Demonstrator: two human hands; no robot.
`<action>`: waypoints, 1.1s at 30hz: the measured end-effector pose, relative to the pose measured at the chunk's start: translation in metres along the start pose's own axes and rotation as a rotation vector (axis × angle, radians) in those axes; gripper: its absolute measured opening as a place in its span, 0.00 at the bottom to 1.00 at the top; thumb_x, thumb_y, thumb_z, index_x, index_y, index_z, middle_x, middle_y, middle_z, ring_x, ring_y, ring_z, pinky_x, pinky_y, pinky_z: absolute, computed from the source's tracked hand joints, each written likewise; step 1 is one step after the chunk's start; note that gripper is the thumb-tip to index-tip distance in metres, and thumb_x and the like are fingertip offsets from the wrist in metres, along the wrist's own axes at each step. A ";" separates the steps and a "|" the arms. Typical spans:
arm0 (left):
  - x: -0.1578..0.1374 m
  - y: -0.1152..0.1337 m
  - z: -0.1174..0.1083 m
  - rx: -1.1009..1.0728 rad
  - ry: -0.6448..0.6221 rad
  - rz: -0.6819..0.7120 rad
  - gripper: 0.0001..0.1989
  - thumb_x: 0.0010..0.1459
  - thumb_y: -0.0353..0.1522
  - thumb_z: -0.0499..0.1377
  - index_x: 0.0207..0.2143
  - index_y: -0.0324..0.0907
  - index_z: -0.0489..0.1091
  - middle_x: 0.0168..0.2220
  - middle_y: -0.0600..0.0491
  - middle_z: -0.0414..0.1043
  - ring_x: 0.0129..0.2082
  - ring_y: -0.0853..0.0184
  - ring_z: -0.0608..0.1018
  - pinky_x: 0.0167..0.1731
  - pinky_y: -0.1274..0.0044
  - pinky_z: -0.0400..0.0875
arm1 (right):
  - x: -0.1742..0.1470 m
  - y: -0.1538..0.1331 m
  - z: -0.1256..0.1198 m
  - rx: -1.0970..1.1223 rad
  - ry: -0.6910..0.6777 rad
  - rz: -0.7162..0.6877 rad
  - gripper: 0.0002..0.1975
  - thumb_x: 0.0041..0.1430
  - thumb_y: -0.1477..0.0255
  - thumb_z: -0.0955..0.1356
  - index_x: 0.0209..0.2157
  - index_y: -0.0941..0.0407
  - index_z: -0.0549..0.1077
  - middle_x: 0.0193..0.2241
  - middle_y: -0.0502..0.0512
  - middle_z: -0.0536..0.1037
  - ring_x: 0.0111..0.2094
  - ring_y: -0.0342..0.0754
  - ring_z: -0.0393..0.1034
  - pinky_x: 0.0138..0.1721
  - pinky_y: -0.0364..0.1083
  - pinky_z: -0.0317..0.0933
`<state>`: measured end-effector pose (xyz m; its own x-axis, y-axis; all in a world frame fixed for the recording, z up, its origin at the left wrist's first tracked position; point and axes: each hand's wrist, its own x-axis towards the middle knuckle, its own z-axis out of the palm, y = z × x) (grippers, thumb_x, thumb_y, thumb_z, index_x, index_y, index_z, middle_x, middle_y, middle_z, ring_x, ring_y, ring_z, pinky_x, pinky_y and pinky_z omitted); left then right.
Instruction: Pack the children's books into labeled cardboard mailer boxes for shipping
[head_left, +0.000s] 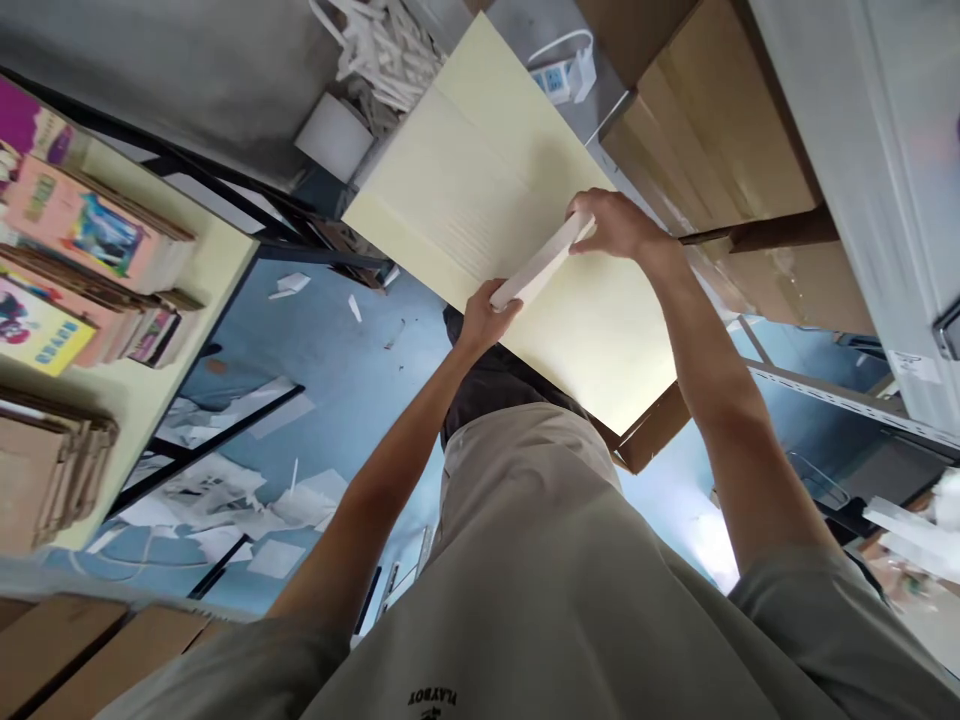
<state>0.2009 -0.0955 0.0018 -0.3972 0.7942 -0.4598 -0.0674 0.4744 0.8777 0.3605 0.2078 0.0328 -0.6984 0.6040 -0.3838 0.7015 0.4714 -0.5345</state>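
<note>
A stack of white paper (544, 262) is held on edge between my two hands, its long narrow side facing up. My left hand (491, 312) grips the near-left end, thumb on one side and fingers on the other. The far-right end is in my right hand (611, 225), with the fingers bent over it. The stack is over a pale yellow tabletop (600, 350); whether it touches the top, I cannot tell. Beyond it lies a whitish sheet or pile with faint printed lines (457, 190).
Books (105, 235) lie in piles on a second pale table at left. Cardboard boxes (709, 120) are stacked at right. A power strip (559, 80) and a heap of white paper strips (390, 55) are beyond the tabletop. Paper scraps (225, 500) litter the blue floor.
</note>
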 end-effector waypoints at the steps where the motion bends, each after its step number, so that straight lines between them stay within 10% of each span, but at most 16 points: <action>1: 0.000 -0.004 -0.002 -0.070 0.039 -0.047 0.16 0.67 0.40 0.73 0.53 0.45 0.78 0.49 0.45 0.85 0.56 0.45 0.87 0.59 0.56 0.85 | 0.015 -0.004 -0.001 0.021 -0.034 0.020 0.22 0.73 0.53 0.83 0.50 0.57 0.85 0.49 0.56 0.86 0.60 0.61 0.84 0.70 0.63 0.76; 8: 0.016 -0.028 -0.020 -0.157 0.064 -0.165 0.29 0.67 0.47 0.74 0.62 0.47 0.71 0.55 0.40 0.87 0.60 0.48 0.89 0.59 0.59 0.87 | 0.071 -0.035 0.030 -0.024 -0.102 0.040 0.32 0.52 0.56 0.92 0.49 0.55 0.83 0.46 0.55 0.86 0.54 0.61 0.84 0.64 0.59 0.79; 11: 0.027 -0.033 -0.037 0.168 -0.028 -0.210 0.16 0.70 0.48 0.70 0.48 0.47 0.78 0.38 0.44 0.86 0.50 0.43 0.91 0.55 0.56 0.84 | 0.080 -0.044 0.052 -0.018 -0.072 0.085 0.31 0.51 0.58 0.92 0.46 0.55 0.81 0.50 0.60 0.86 0.60 0.66 0.80 0.69 0.63 0.75; 16: 0.044 -0.023 -0.073 0.513 -0.232 -0.115 0.26 0.70 0.57 0.70 0.29 0.48 0.76 0.25 0.42 0.77 0.45 0.38 0.90 0.54 0.56 0.82 | 0.084 -0.072 0.069 -0.090 -0.075 0.322 0.33 0.51 0.71 0.92 0.55 0.58 0.82 0.65 0.73 0.80 0.71 0.75 0.74 0.75 0.71 0.67; 21: 0.077 0.034 -0.105 0.948 -0.315 -0.066 0.16 0.80 0.37 0.56 0.55 0.40 0.83 0.52 0.33 0.87 0.56 0.41 0.89 0.58 0.58 0.83 | 0.065 -0.124 0.070 -0.152 0.002 0.508 0.40 0.67 0.72 0.83 0.75 0.64 0.72 0.74 0.83 0.71 0.75 0.77 0.69 0.76 0.72 0.66; 24: 0.102 0.070 -0.109 1.059 -0.363 0.098 0.27 0.77 0.26 0.55 0.74 0.37 0.71 0.71 0.30 0.77 0.67 0.44 0.84 0.65 0.60 0.81 | 0.032 -0.158 0.077 -0.241 0.066 0.551 0.40 0.76 0.75 0.73 0.83 0.65 0.61 0.79 0.85 0.64 0.77 0.74 0.65 0.77 0.69 0.66; 33: 0.121 0.108 -0.092 1.302 -0.661 0.244 0.30 0.72 0.17 0.56 0.73 0.37 0.71 0.73 0.32 0.76 0.71 0.47 0.82 0.64 0.65 0.83 | -0.048 -0.214 0.119 0.017 0.024 0.673 0.35 0.75 0.77 0.74 0.80 0.59 0.69 0.80 0.78 0.69 0.76 0.69 0.68 0.70 0.61 0.78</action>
<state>0.0617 0.0169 0.0534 0.2259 0.7578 -0.6122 0.9290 0.0214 0.3693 0.2269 0.0016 0.0754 -0.1059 0.7768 -0.6208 0.9803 -0.0232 -0.1962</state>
